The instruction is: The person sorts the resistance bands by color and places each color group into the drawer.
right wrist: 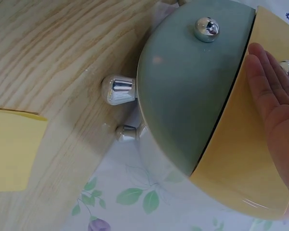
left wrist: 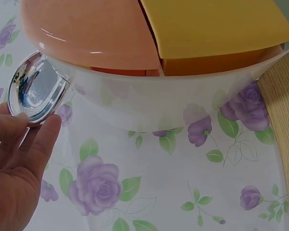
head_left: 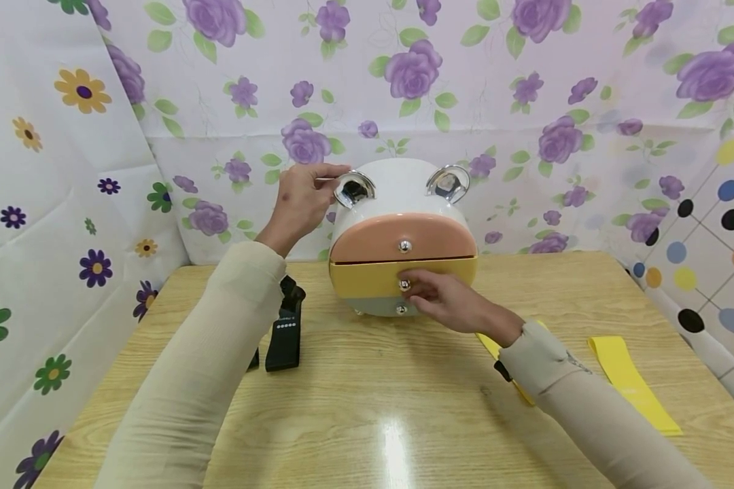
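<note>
A white rounded drawer box (head_left: 397, 187) with two shiny silver ears stands toward the back of the table. It has a peach top drawer (head_left: 373, 238), a yellow middle drawer (head_left: 361, 280) and a grey-green bottom drawer (head_left: 367, 305), each with a silver knob. My left hand (head_left: 306, 204) holds the left silver ear (left wrist: 36, 91) at its rim between thumb and fingers. With thumb and fingers, my right hand (head_left: 449, 302) pinches the yellow drawer's knob (head_left: 404, 285). In the left wrist view the yellow drawer sticks out slightly from the box.
Black straps (head_left: 284, 339) lie on the wooden table (head_left: 342, 407) at the left, beside my left forearm. A yellow strap (head_left: 636, 387) is at the right, and another yellow piece (head_left: 489, 345) lies partly under my right forearm. Flowered cloth (head_left: 232, 109) hangs close behind the box.
</note>
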The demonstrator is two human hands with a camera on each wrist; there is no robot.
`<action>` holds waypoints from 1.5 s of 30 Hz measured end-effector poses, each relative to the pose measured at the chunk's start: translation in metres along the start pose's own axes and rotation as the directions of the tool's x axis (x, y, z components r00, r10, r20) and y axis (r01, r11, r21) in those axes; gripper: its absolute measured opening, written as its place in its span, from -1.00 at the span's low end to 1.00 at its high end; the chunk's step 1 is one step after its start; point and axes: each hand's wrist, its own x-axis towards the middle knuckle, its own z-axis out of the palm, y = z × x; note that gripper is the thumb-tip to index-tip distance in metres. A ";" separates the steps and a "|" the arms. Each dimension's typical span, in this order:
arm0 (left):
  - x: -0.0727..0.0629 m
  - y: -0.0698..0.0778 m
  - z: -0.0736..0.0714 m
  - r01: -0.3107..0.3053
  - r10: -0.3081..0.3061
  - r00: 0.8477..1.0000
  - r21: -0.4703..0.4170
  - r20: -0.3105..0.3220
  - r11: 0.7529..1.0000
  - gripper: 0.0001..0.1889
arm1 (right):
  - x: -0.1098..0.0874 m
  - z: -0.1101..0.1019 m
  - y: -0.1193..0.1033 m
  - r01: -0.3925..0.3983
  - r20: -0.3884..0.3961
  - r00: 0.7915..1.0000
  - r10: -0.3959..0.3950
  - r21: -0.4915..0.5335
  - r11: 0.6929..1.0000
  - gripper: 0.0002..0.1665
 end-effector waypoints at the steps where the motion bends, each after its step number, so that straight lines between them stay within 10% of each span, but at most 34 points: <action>1: 0.000 0.000 0.000 -0.001 0.001 1.000 0.000 0.000 1.000 -0.69 | -0.001 0.000 0.000 -0.002 0.002 1.000 0.002 0.002 1.000 -0.48; 45: 0.004 0.000 0.002 -0.008 0.008 1.000 -0.005 -0.015 1.000 -0.69 | -0.046 0.014 -0.032 0.065 0.165 0.985 -0.057 -0.042 0.997 -0.48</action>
